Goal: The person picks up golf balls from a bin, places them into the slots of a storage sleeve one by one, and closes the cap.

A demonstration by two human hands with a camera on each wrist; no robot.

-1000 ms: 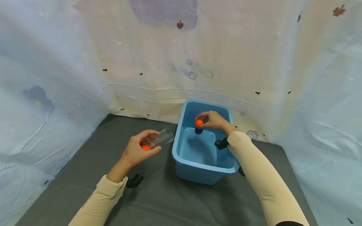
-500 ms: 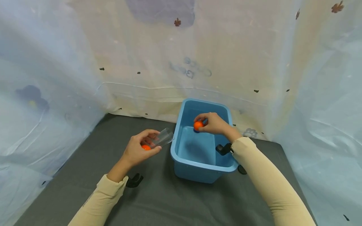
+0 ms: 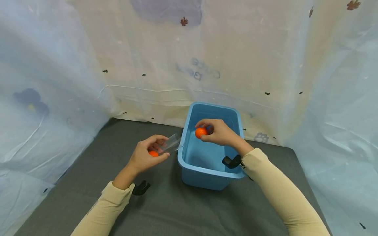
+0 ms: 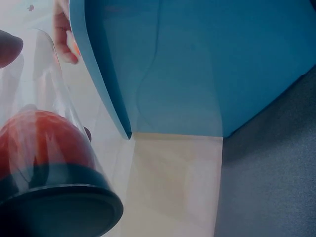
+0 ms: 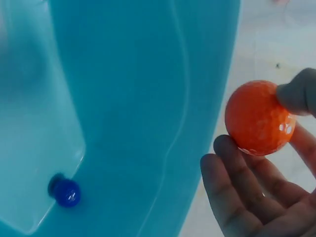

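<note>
In the head view my left hand (image 3: 144, 155) grips a clear plastic tube (image 3: 171, 144), tilted with its mouth toward the bin. Inside the tube, near the palm, sits an orange ball (image 3: 153, 153). The left wrist view shows the tube's dark round base (image 4: 64, 212) under that ball. My right hand (image 3: 220, 132) pinches a dimpled orange golf ball (image 3: 201, 132) between thumb and fingers, above the blue bin (image 3: 212, 171). A small blue ball (image 5: 67, 193) lies on the bin floor in the right wrist view. In the head view it is hidden.
The bin stands on a dark grey cloth-covered table (image 3: 165, 213), close to the back. Pale printed sheeting (image 3: 133, 49) hangs behind and on both sides. A black wrist mount (image 3: 141, 187) juts from the left wrist, another (image 3: 231, 162) from the right.
My right hand has moved left and slightly nearer within the bin area, carrying the golf ball away from above the blue ball. The left hand and tube have stayed almost still.
</note>
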